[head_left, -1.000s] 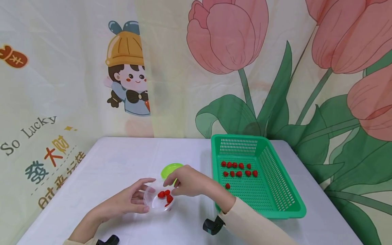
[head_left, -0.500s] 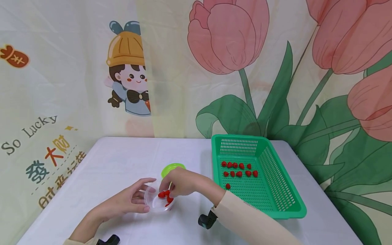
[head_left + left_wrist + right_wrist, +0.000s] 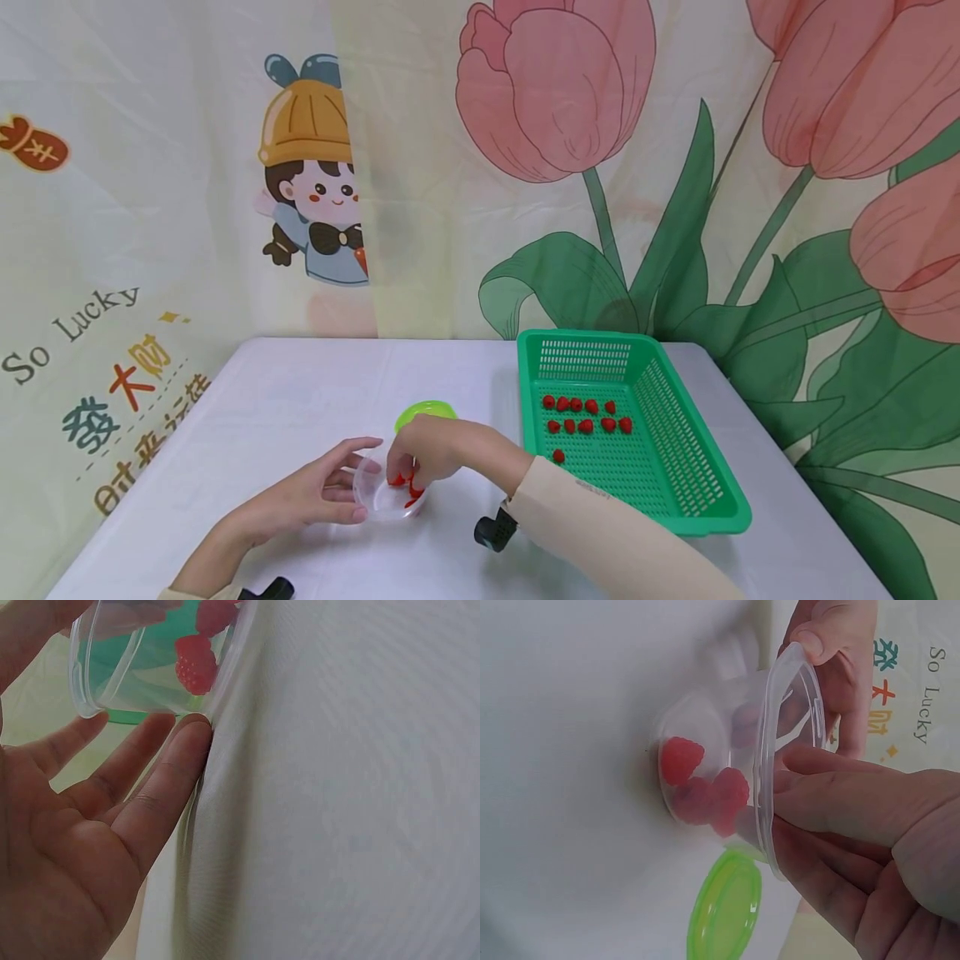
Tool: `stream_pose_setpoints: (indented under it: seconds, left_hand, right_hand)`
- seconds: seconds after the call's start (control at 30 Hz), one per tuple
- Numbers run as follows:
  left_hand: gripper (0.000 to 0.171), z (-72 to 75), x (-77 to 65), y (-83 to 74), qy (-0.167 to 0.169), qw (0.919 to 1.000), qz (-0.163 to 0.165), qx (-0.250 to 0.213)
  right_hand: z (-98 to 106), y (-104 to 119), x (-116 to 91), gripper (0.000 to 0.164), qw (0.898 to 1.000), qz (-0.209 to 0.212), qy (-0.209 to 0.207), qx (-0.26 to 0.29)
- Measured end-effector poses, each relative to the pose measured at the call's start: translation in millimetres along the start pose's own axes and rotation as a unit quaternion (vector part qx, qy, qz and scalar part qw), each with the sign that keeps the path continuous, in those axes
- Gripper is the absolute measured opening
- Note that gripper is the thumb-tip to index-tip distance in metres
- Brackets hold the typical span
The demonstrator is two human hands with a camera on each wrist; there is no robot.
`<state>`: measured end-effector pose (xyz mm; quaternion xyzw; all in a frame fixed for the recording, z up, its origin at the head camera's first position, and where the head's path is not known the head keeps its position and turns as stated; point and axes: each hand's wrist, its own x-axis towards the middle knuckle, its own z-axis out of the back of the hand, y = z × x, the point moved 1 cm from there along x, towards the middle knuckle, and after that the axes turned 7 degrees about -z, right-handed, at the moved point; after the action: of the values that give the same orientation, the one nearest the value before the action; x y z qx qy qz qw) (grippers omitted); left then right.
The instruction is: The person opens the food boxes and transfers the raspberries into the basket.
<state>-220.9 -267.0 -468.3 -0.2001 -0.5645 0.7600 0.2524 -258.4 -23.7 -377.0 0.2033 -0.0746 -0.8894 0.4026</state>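
Observation:
A clear plastic cup [image 3: 372, 502] stands on the white table with several red raspberries [image 3: 681, 760] at its bottom. My left hand [image 3: 300, 498] holds the cup from the left, thumb on one side and fingertips [image 3: 196, 735] against the other. From above, my right hand [image 3: 433, 450] reaches into the cup, its fingers past the rim and right at the raspberries; in the right wrist view the thumb stands apart from the fruit. The right hand hides part of the raspberries in the head view.
A bright green lid [image 3: 425, 411] lies just behind the cup. On the right stands a green perforated basket [image 3: 716, 492], with raspberries [image 3: 586, 427] in two rows and a single one in front. A printed curtain [image 3: 420, 208] hangs behind the table.
My right hand has moved down and slightly left, deeper into the cup, now covering more of the raspberries. The left hand and the cup have stayed in place.

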Motion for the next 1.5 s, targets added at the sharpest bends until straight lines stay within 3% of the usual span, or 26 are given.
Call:
stream_pose_setpoints:
  seconds: [0.2, 0.33, 0.77, 1.1, 1.5]
  left_hand:
    - [0.087, 0.2, -0.6, 1.3, -0.002, 0.9999, 0.010, -0.003]
    - [0.087, -0.3, -0.2, 1.0, 0.003, 1.0000, -0.001, -0.009]
    - [0.087, -1.6, 0.2, -1.3, 0.010, 0.9996, -0.018, -0.020]
    - [0.088, -1.6, -0.2, -1.3, 0.007, 0.9999, -0.012, -0.007]
    - [0.087, 0.1, 0.7, 0.6, 0.008, 0.9999, -0.010, -0.003]
  right_hand:
    - [-1, 2, 8, 0.026, 1.000, -0.003, 0.026, -0.015]
    - [-5, 3, 12, 0.023, 0.999, 0.004, 0.039, -0.021]
    - [-10, 10, 18, 0.021, 0.996, -0.038, 0.060, -0.054]
    - [-14, 14, 23, 0.019, 0.993, -0.022, 0.074, -0.087]
    - [-19, 13, 28, 0.021, 0.995, -0.004, 0.077, -0.069]
